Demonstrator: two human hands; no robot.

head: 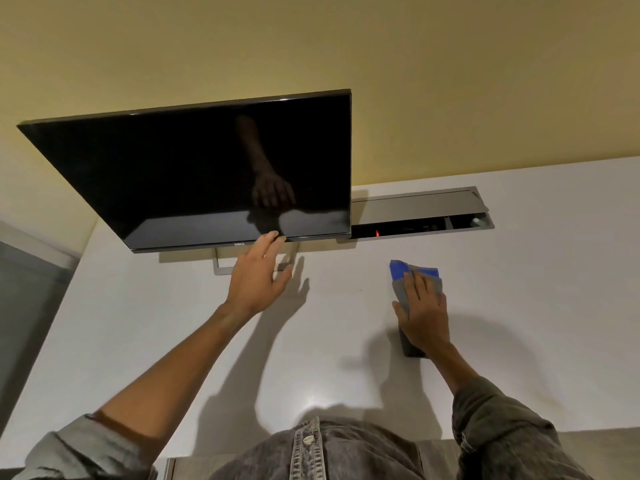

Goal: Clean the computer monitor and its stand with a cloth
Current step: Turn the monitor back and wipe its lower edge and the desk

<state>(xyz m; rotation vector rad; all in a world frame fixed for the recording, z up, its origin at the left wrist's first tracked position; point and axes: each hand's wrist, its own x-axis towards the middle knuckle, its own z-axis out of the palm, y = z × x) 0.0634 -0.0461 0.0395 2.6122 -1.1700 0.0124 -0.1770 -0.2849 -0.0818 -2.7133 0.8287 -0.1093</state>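
Observation:
A black, switched-off monitor stands on a white desk, turned a little to the left. Its silver stand shows below the bottom edge. My left hand reaches up with straight fingers, and the fingertips touch the monitor's bottom bezel right of the logo. My right hand lies flat on a folded grey and blue cloth on the desk, to the right of the monitor. A dark part of the cloth sticks out under my wrist.
A grey cable tray with an open lid is sunk into the desk behind and right of the monitor; a small red light glows inside. A yellow wall rises behind. The desk's front edge runs at my waist.

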